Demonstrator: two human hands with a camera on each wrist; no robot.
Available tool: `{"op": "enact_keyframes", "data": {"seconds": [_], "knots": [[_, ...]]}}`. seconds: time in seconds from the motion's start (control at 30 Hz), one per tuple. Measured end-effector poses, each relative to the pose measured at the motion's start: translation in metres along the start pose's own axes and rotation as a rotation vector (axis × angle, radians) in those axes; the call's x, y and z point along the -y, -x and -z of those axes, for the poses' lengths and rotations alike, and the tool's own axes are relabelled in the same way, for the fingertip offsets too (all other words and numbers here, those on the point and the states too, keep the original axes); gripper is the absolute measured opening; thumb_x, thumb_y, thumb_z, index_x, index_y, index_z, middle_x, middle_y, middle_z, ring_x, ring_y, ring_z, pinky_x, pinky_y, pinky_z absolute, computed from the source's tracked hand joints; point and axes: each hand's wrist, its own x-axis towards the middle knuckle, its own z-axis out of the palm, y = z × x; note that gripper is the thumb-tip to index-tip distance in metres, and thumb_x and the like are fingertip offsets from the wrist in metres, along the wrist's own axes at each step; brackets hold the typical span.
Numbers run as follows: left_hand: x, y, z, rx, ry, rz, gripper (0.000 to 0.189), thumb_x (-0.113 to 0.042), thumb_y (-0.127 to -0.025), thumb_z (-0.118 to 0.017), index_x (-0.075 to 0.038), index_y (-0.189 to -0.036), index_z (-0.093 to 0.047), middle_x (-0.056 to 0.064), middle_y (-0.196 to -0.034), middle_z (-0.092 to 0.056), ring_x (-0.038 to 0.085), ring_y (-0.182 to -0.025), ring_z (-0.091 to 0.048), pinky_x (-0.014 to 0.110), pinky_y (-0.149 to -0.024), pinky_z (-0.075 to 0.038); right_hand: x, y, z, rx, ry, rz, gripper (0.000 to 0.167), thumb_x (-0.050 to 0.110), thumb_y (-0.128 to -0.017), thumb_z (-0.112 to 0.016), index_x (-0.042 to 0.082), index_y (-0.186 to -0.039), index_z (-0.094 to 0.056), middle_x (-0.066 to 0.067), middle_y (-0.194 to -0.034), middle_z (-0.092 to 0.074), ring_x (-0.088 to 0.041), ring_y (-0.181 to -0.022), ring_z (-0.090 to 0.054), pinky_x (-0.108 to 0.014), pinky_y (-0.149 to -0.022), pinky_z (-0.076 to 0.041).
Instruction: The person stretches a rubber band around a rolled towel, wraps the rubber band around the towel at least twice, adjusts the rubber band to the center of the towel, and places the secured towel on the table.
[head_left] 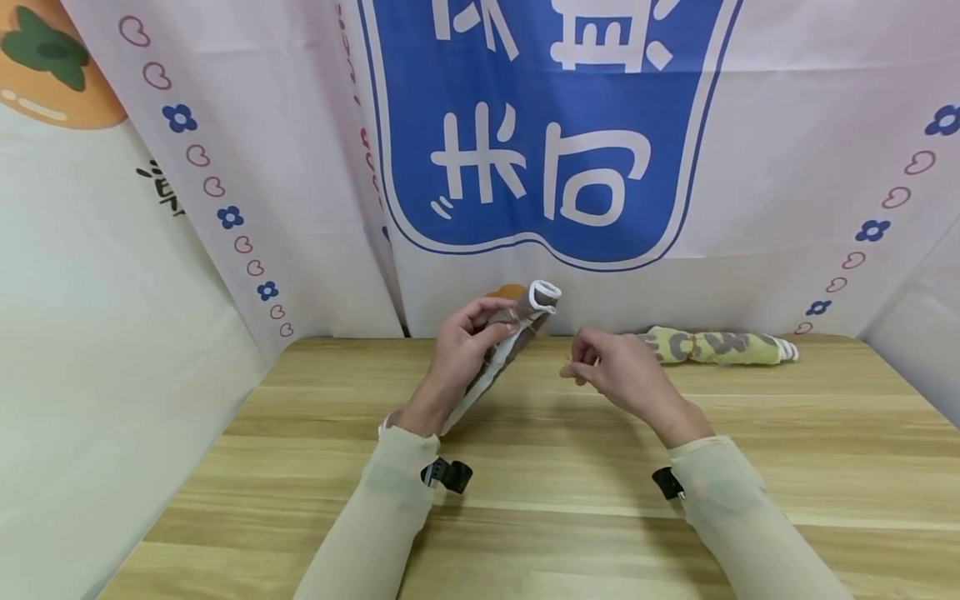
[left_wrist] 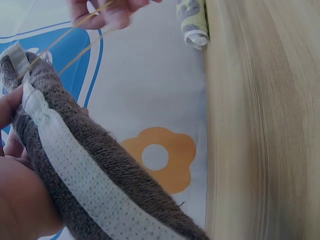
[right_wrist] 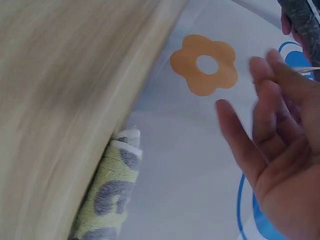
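Observation:
My left hand grips a rolled grey-brown towel with a white edge strip, held tilted above the table. A thin yellowish rubber band stretches from the towel's upper end to my right hand. Its curled fingers hold the band to the right of the towel, as the left wrist view shows. Beyond the right hand, a rolled yellow towel with grey patches lies along the table's back edge; the right hand partly covers its left end in the head view.
The wooden table meets a hanging white cloth backdrop with a blue printed panel at its back edge. More white cloth hangs at the left side. A dark wrist device sits at the left cuff.

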Motion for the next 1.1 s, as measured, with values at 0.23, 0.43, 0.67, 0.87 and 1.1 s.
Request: {"op": "enact_keyframes", "data": {"seconds": [0.23, 0.43, 0.67, 0.87, 1.1], "knots": [[0.001, 0.001, -0.002, -0.047, -0.031, -0.008, 0.024, -0.001, -0.097, -0.073, -0.003, -0.121, -0.074, 0.011, -0.116, -0.077, 0.018, -0.099, -0.068, 0.027, -0.078, -0.051, 0.005, 0.0, -0.002, -0.005, 0.011, 0.144, 0.014, 0.022, -0.086, -0.09, 0.021, -0.081, -0.077, 0.014, -0.072, -0.067, -0.005, -0.065, -0.06, -0.034, -0.06, -0.05], [0.002, 0.002, -0.004, -0.081, -0.123, -0.034, 0.024, 0.0, -0.096, -0.074, -0.003, -0.12, -0.074, 0.01, -0.116, -0.077, 0.017, -0.1, -0.067, 0.027, -0.08, -0.05, 0.015, 0.003, 0.0, -0.013, -0.217, 0.189, 0.002, 0.021, -0.092, -0.085, 0.02, -0.09, -0.085, 0.016, -0.076, -0.073, -0.006, -0.064, -0.065, -0.028, -0.056, -0.053], [0.005, 0.003, -0.005, -0.09, -0.192, -0.052, 0.023, -0.003, -0.096, -0.075, -0.006, -0.118, -0.076, 0.007, -0.114, -0.078, 0.02, -0.099, -0.068, 0.032, -0.082, -0.052, 0.032, 0.001, 0.001, 0.033, -0.512, 0.301, 0.014, 0.005, -0.095, -0.079, 0.015, -0.101, -0.086, 0.007, -0.094, -0.071, -0.016, -0.077, -0.058, -0.028, -0.063, -0.046], [0.008, 0.003, -0.008, -0.084, -0.237, -0.068, 0.023, -0.002, -0.096, -0.074, -0.008, -0.117, -0.077, 0.005, -0.114, -0.078, 0.019, -0.098, -0.068, 0.034, -0.082, -0.052, 0.04, 0.002, -0.004, -0.085, -0.56, 0.342, 0.025, 0.003, -0.092, -0.081, 0.006, -0.117, -0.082, -0.001, -0.101, -0.066, -0.017, -0.077, -0.051, -0.027, -0.061, -0.042], [0.006, 0.002, -0.011, -0.106, -0.254, -0.045, 0.021, -0.006, -0.096, -0.076, -0.008, -0.116, -0.077, 0.006, -0.113, -0.078, 0.022, -0.096, -0.069, 0.034, -0.081, -0.054, 0.04, -0.001, -0.008, -0.302, -0.299, 0.448, 0.065, 0.044, -0.09, -0.077, 0.006, -0.142, -0.068, -0.001, -0.097, -0.06, -0.006, -0.059, -0.042, -0.019, -0.053, -0.04]]}}
